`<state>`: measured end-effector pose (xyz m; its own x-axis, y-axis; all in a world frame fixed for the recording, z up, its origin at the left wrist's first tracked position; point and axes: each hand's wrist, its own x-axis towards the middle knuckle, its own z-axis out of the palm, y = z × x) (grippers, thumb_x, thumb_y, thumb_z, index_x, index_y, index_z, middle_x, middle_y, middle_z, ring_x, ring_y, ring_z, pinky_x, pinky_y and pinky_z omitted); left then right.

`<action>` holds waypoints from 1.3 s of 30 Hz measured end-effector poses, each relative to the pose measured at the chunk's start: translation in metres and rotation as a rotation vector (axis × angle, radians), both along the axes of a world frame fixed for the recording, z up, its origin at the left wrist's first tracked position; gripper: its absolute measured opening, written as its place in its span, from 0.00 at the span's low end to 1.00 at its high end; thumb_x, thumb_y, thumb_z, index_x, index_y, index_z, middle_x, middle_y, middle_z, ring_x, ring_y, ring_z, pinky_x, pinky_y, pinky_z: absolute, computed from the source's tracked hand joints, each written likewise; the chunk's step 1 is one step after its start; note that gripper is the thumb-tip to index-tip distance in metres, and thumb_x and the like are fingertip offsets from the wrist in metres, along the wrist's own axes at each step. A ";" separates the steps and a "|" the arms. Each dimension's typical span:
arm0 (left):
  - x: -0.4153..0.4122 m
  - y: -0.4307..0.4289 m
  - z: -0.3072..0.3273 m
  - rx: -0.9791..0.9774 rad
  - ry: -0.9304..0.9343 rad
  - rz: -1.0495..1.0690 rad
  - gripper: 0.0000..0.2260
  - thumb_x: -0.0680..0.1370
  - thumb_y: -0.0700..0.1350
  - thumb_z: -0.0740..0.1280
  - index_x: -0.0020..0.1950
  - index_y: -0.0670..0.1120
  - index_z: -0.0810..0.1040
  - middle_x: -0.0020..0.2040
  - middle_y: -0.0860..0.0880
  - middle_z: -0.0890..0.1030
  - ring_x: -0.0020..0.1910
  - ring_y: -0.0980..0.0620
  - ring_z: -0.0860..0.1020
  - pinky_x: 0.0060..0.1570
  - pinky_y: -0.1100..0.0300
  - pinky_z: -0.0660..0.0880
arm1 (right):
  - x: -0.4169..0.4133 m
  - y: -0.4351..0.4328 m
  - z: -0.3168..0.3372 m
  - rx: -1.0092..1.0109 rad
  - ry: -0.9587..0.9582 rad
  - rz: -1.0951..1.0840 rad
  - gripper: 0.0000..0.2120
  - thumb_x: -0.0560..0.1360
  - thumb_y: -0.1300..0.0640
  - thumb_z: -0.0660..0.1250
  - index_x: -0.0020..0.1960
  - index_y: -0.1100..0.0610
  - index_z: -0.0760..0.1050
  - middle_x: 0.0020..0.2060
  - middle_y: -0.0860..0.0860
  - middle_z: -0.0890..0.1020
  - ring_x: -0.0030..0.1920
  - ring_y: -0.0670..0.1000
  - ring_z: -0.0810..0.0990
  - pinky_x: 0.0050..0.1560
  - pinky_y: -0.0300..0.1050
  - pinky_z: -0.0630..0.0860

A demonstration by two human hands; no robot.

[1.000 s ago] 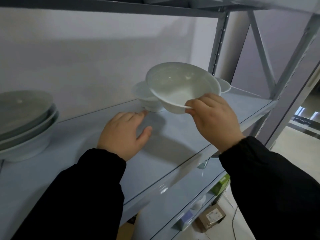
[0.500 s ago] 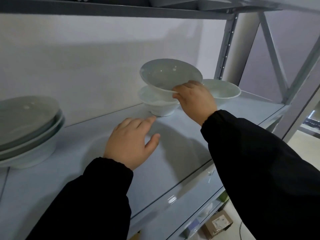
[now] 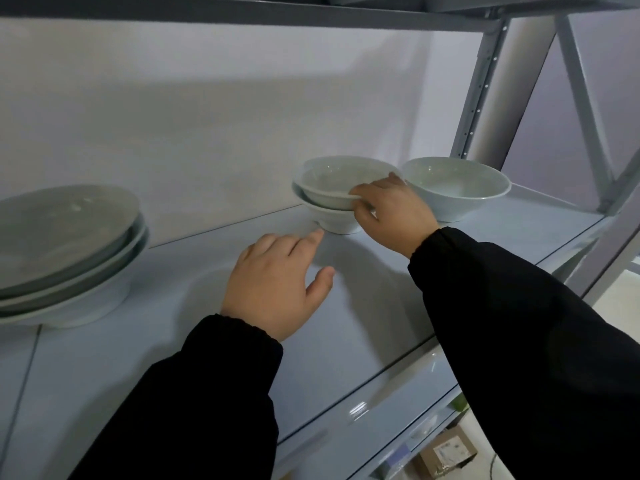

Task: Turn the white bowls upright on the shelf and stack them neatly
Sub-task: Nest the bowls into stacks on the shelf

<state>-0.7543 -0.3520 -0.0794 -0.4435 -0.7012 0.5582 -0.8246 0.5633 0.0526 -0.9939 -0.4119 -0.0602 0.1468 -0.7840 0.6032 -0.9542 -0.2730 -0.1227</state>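
On the shelf [image 3: 346, 323], toward the far side, the right hand [image 3: 391, 211] pinches the rim of an upright bowl [image 3: 332, 187] nested into another, the left hand [image 3: 277, 282] rests open and empty nearby, and one upright bowl [image 3: 457, 188] just right seems left to stack.

Cardboard box [image 3: 446, 455] below, bottom right.

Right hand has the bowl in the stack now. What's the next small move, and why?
Probably ease the right hand off the top bowl. It already sits upright inside the lower bowl, slightly tilted, so nudge it level first. Then the lone bowl to its right is likely next.
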 end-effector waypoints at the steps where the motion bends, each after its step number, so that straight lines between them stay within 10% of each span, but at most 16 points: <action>1: 0.000 0.000 0.000 0.001 -0.002 0.002 0.27 0.77 0.60 0.55 0.70 0.48 0.75 0.53 0.49 0.83 0.53 0.43 0.78 0.51 0.50 0.75 | 0.002 0.002 0.000 0.011 -0.004 -0.001 0.17 0.76 0.53 0.60 0.59 0.57 0.80 0.46 0.55 0.84 0.52 0.60 0.80 0.71 0.58 0.64; 7: 0.001 -0.001 0.000 -0.006 0.023 0.000 0.27 0.77 0.60 0.56 0.70 0.48 0.75 0.51 0.48 0.82 0.52 0.42 0.78 0.50 0.50 0.75 | 0.015 0.041 0.001 -0.020 -0.032 0.022 0.29 0.75 0.43 0.60 0.74 0.49 0.68 0.75 0.54 0.69 0.77 0.57 0.60 0.76 0.61 0.57; 39: -0.069 -0.009 0.016 0.003 0.109 -0.031 0.25 0.77 0.58 0.58 0.71 0.49 0.75 0.60 0.48 0.81 0.58 0.44 0.76 0.60 0.56 0.68 | -0.029 0.064 -0.042 -0.098 -0.392 0.049 0.26 0.73 0.44 0.64 0.68 0.53 0.77 0.68 0.55 0.75 0.68 0.56 0.73 0.67 0.52 0.71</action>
<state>-0.8230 -0.3614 -0.0635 -0.4018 -0.6901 0.6019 -0.7961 0.5880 0.1429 -1.0233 -0.3484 -0.1020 -0.0738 -0.7178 0.6923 -0.8257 -0.3454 -0.4460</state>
